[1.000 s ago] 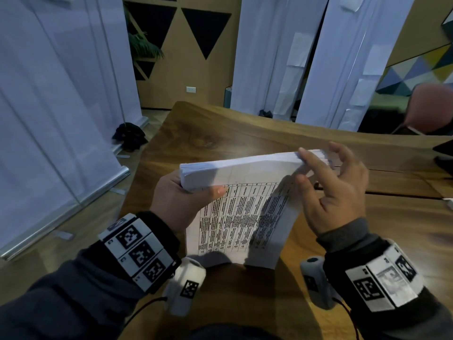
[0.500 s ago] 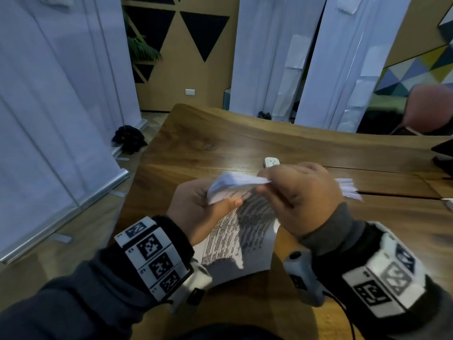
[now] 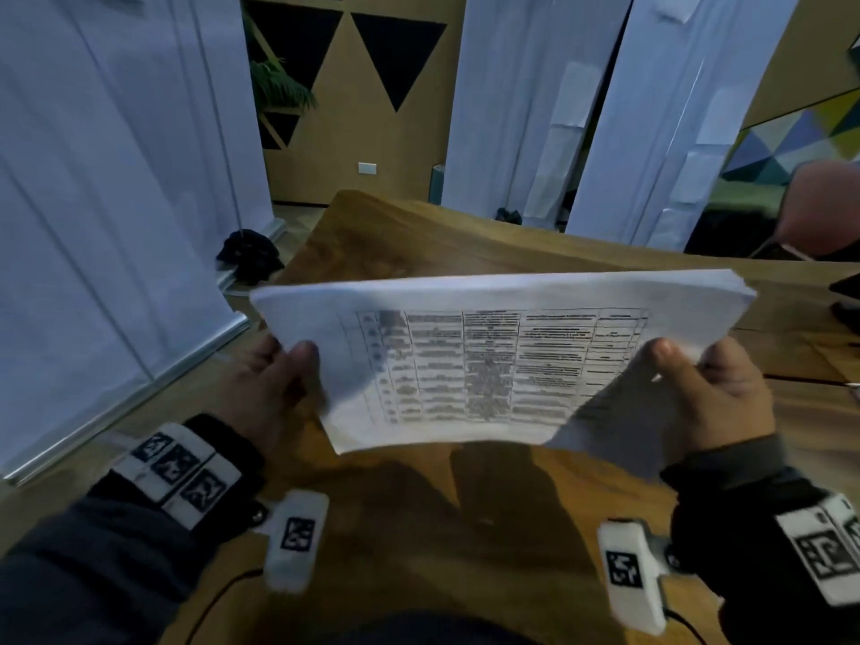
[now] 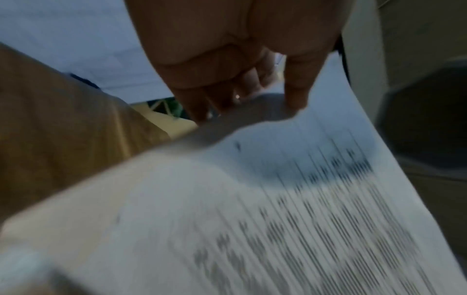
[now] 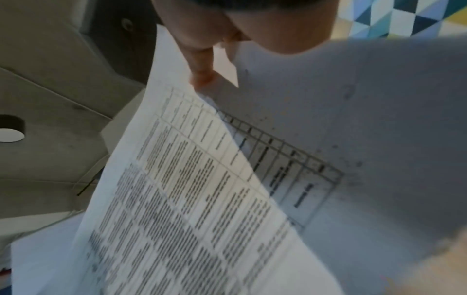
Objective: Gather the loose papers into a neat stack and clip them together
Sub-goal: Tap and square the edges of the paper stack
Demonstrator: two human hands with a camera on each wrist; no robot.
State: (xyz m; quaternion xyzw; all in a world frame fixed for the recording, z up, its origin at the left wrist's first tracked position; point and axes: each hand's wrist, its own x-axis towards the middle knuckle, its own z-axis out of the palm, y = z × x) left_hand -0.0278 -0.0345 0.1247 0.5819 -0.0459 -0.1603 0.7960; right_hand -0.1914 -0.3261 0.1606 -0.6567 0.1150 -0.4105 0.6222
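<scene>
Nearest the camera, two dark sleeves carry marker-covered bands and small white tagged units at the wrists. Just beyond them, the left hand [image 3: 267, 393] grasps the left edge of the stack of papers [image 3: 488, 365], its thumb lying on the top sheet and the fingers going underneath. The right hand [image 3: 716, 402] grasps the stack's right edge the same way, thumb on top. In the right wrist view a thumb [image 5: 199, 65] presses a curling printed sheet, and the sheets near that corner part slightly from each other. The left wrist view is blurred, though fingers [image 4: 295, 93] touch the paper there.

The stack is held between both hands, above the wooden desk [image 3: 419, 253], tilted toward the person; its top page shows a printed table, the text too blurred to read. The far edge of the stack shows many sheets lying fairly even.

Beyond the stack the desk runs on to its far edge. Behind the desk hang pale curtains [image 3: 512, 109], with a wooden wall bearing dark triangles [image 3: 395, 53] between them.
</scene>
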